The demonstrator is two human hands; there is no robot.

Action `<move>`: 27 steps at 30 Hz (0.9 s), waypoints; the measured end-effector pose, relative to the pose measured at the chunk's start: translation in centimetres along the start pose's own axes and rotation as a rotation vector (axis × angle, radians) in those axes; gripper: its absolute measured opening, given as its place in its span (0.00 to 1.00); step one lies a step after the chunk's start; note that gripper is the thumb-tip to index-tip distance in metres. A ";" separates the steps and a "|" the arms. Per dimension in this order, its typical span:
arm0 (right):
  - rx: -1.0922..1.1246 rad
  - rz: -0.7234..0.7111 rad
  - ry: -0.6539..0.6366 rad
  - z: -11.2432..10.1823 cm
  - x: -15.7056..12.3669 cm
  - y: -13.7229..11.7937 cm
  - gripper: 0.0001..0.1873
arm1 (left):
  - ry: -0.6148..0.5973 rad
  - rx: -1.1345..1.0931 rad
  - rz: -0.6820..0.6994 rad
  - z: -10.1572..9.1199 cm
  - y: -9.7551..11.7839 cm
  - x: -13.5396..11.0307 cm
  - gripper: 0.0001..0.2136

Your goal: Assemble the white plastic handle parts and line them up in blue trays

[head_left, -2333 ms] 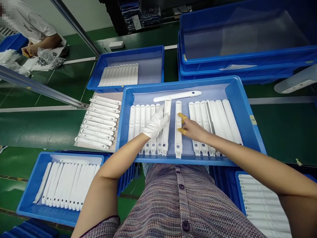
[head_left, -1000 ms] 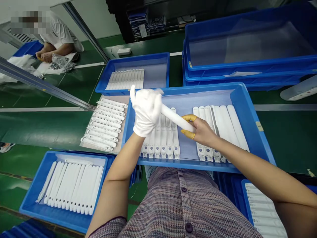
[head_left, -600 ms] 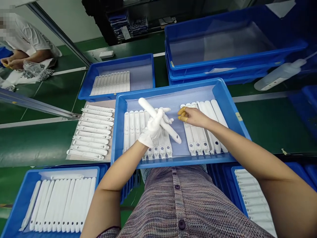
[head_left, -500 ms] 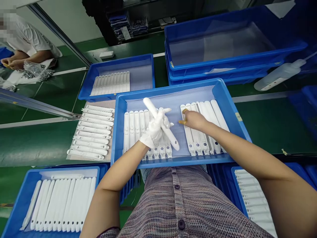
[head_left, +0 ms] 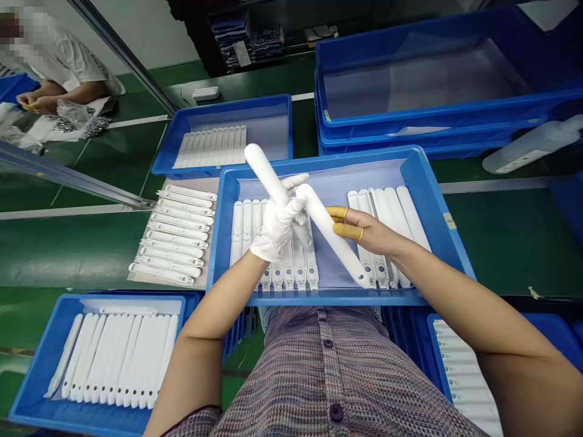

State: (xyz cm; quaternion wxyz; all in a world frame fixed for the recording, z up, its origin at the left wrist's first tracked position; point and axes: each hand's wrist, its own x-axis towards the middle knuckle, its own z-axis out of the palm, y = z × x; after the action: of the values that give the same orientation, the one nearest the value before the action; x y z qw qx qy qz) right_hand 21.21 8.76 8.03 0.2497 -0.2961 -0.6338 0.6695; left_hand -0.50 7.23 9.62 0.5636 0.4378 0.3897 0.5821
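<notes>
My left hand [head_left: 277,221], in a white glove, is closed around a long white plastic bar [head_left: 263,167] with rounded ends, which slants up to the left. Yellow finger cots cover fingers of my bare right hand [head_left: 364,229], which grips a second white bar [head_left: 334,237] by its side. That bar tilts, its upper end by my left fingers and its lower end, with a small dark hole, over the right row. Both hands are above a blue tray [head_left: 332,297]. Inside it lie a left row of white strips [head_left: 237,233] and a right row of similar pieces [head_left: 412,215].
White strips lie on a beige sheet [head_left: 212,233] to the left. Another blue tray [head_left: 285,130] stands behind, stacked trays [head_left: 423,115] at back right, and a plastic bottle [head_left: 523,149] beside them. A filled tray [head_left: 34,364] sits lower left. A person [head_left: 68,54] works at far left.
My right hand has come left from the right row and now holds a bar. The bar in my left hand has risen and shifted up to the left. The view has shifted slightly.
</notes>
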 end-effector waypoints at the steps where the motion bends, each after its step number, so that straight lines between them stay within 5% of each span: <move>1: 0.031 -0.006 -0.044 0.4 0.1 0.0 0.30 | -0.006 0.055 0.022 0.0 0.7 0.0 0.23; 5: 0.072 -0.014 -0.134 1.3 0.8 0.6 0.31 | 0.053 0.110 -0.031 0.2 2.6 -0.4 0.19; 11: 0.248 0.073 -0.048 2.0 0.9 0.6 0.28 | 0.043 -0.178 -0.368 0.7 2.5 0.4 0.23; 17: 0.480 0.166 0.140 2.8 0.9 -0.3 0.27 | 0.012 -0.226 -0.233 0.7 0.6 0.0 0.21; 24: 0.521 0.203 0.038 3.6 0.5 0.9 0.25 | 0.178 -0.188 -0.126 -0.2 1.5 1.1 0.24; 27: 0.585 0.243 0.084 4.0 0.5 1.1 0.21 | 0.241 -0.198 -0.197 -0.5 1.5 1.4 0.22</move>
State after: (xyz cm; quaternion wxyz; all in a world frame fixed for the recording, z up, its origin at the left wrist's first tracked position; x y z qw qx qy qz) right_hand 18.08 6.20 7.01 0.2685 -0.3125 -0.3636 0.8355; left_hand -1.39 8.53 10.99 0.6075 0.2671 0.4362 0.6078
